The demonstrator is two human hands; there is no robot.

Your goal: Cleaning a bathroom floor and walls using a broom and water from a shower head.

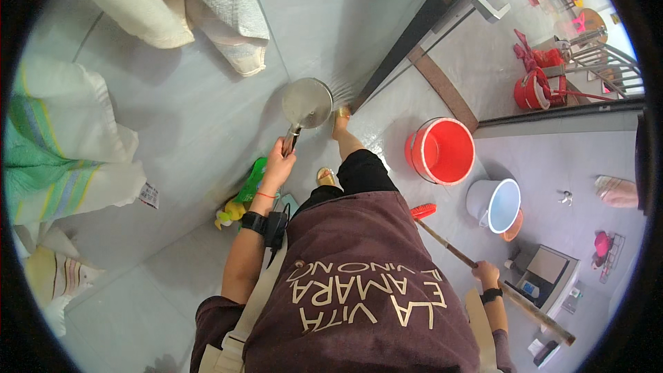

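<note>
In my left hand [280, 164] is the dark handle of a round metal water ladle [308, 103]. Its bowl is at the upper middle, level with my front foot, and streaks that look like water fan out from its right side. My right hand [486, 273], at the lower right, is wrapped round the long wooden handle of a scrub brush [456, 252]. The brush's red bristled head [423, 211] is by my right thigh, near the floor. A red bucket [440, 151] stands beyond the brush head, with a light blue bucket [493, 205] to its right.
An open door [414, 38] and brown threshold [443, 88] lie ahead. Towels [76, 159] hang at the left. A green bottle [254, 178] and a yellow item stand by my left forearm. Beyond the doorway are another red bucket [530, 91] and stair railings. The tiled floor looks wet.
</note>
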